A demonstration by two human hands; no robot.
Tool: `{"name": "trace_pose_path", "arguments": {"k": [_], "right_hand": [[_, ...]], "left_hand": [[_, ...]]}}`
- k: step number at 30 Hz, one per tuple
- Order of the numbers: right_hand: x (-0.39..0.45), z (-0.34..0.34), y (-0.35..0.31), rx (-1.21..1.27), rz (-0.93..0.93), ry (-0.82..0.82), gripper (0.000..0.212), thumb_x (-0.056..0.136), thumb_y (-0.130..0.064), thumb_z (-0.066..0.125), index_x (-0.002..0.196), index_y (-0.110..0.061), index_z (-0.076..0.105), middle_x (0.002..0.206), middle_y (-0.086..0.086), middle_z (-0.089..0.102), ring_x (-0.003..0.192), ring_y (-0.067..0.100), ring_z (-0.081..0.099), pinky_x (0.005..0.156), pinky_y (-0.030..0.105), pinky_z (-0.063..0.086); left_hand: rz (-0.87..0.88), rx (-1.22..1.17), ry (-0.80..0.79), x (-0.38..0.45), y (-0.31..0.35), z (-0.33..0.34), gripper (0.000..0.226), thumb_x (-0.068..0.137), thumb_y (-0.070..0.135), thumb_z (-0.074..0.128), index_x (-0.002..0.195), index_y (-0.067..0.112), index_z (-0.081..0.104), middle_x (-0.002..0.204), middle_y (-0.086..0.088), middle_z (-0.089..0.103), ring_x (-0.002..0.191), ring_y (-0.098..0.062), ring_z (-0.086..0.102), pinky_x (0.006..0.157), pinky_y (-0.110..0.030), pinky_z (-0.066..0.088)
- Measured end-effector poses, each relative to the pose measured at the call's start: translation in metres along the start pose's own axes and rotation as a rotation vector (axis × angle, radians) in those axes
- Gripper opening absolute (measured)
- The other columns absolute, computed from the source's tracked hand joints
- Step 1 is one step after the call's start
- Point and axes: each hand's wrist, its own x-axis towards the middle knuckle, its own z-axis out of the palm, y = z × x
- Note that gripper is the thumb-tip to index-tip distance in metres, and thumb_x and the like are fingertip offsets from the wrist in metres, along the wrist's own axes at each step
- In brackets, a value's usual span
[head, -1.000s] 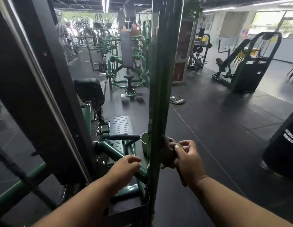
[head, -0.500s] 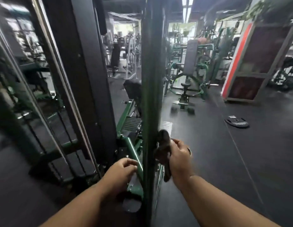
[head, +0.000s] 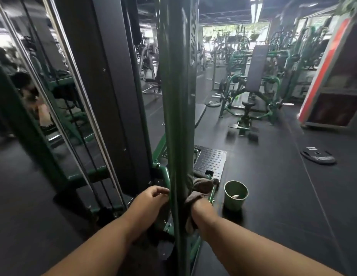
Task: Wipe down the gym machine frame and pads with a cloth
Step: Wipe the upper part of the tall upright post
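Note:
A tall dark green upright post [head: 178,96] of the gym machine frame runs through the middle of the view. A grey-brown cloth [head: 201,186] is bunched against the post's right side, low down. My right hand [head: 199,206] grips that cloth; the cloth covers most of the hand and its fingers are hidden. My left hand [head: 149,200] is on the post's left side at about the same height, fingers loosely curled, fingertips at the post's edge, holding nothing. A black ribbed footplate [head: 210,160] lies behind the cloth.
A small green bucket [head: 235,195] stands on the black rubber floor right of the post. A weight plate [head: 318,157] lies further right. The black weight-stack housing [head: 106,86] with chrome guide rods rises at left. A green seated machine [head: 251,88] stands beyond.
My right hand and the cloth have slid down the post. The view has shifted, and the bucket is in sight to the right again. My left hand stays beside the post.

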Motion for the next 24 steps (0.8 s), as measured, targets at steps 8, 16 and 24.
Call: {"name": "trace_pose_path", "arguments": {"k": [8, 16, 24], "right_hand": [[-0.03, 0.021, -0.055, 0.006, -0.642, -0.095, 0.044, 0.103, -0.014, 0.057, 0.147, -0.013, 0.051, 0.128, 0.011, 0.06, 0.12, 0.031, 0.054, 0.111, 0.054, 0.04], [-0.001, -0.001, -0.09, -0.183, -0.743, -0.307, 0.081, 0.084, -0.03, 0.063, 0.16, -0.032, 0.036, 0.155, -0.015, 0.044, 0.144, 0.015, 0.047, 0.123, 0.046, 0.038], [0.011, -0.039, -0.06, -0.245, -0.452, -0.511, 0.091, 0.066, -0.077, 0.082, 0.145, -0.051, 0.044, 0.138, 0.005, 0.064, 0.125, 0.031, 0.064, 0.108, 0.058, 0.051]], "left_hand": [[-0.019, -0.316, 0.007, -0.014, 0.034, 0.013, 0.039, 0.092, 0.033, 0.079, 0.116, 0.005, 0.066, 0.086, -0.009, 0.074, 0.064, -0.01, 0.068, 0.053, -0.023, 0.05], [0.123, -0.369, 0.221, -0.041, 0.077, 0.035, 0.029, 0.099, 0.026, 0.062, 0.103, 0.0, 0.073, 0.086, -0.006, 0.076, 0.073, -0.014, 0.071, 0.063, -0.023, 0.054], [0.053, -0.174, 0.549, -0.06, 0.087, 0.075, 0.032, 0.105, 0.016, 0.061, 0.101, 0.042, 0.078, 0.102, 0.025, 0.078, 0.104, 0.002, 0.07, 0.086, -0.013, 0.05]]}}
